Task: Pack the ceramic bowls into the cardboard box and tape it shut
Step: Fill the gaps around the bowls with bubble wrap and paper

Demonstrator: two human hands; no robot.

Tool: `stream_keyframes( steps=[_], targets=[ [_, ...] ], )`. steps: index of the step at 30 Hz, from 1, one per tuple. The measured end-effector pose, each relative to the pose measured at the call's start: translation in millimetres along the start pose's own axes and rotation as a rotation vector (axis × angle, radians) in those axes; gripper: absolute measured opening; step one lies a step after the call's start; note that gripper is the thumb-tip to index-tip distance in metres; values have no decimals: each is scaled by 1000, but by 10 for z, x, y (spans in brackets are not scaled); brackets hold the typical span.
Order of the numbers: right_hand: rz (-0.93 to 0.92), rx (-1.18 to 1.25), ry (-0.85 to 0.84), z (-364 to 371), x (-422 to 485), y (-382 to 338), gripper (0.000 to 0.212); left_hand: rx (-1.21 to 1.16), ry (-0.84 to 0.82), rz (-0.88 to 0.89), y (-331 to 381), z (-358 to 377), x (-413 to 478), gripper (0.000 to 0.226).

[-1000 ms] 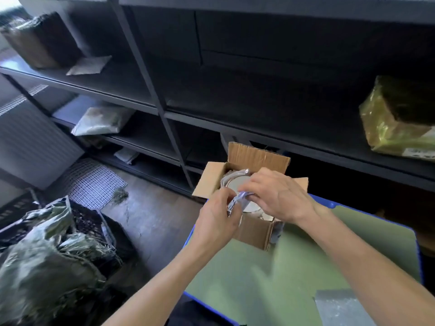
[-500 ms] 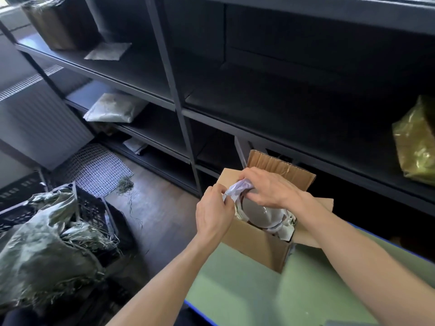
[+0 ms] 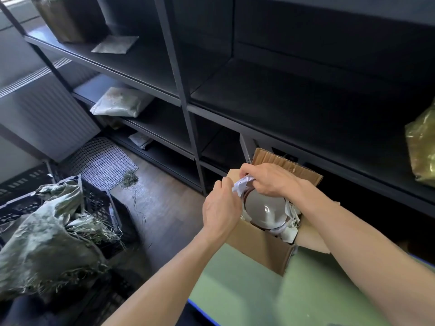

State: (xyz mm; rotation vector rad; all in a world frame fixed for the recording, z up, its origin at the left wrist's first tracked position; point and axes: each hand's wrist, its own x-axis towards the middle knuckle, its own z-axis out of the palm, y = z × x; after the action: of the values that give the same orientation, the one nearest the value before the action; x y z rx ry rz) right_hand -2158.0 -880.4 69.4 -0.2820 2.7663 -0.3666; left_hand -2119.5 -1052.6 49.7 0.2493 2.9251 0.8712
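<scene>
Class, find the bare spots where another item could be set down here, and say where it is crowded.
Free: the green table between the cardboard box and the table's blue edge; the dark shelf between the upright post and the yellow package. Crowded: the box mouth, filled by the bowl and white paper, which the left hand and right hand pinch.

no legible text, labels, brands or numbers on anything in view
</scene>
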Motion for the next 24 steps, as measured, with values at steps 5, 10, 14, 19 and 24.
stream_keyframes(
  steps=[5, 10, 14, 19, 24],
  targets=[
    [25, 42, 7, -1, 38, 31, 21, 159, 41, 101, -32, 134, -5, 27],
    [6, -3, 0, 27, 13, 89, 22, 216, 39, 88, 43, 197, 11, 17],
    [-66, -34, 57, 47, -97, 128, 31, 151, -85, 38, 113, 223, -9, 12],
    [-200, -71, 173, 41, -216, 125, 25, -22, -199, -82, 92, 86, 105, 13],
    [-251, -142, 272, 19, -120, 130, 16, -2, -172, -106, 110, 56, 147, 27]
  ],
)
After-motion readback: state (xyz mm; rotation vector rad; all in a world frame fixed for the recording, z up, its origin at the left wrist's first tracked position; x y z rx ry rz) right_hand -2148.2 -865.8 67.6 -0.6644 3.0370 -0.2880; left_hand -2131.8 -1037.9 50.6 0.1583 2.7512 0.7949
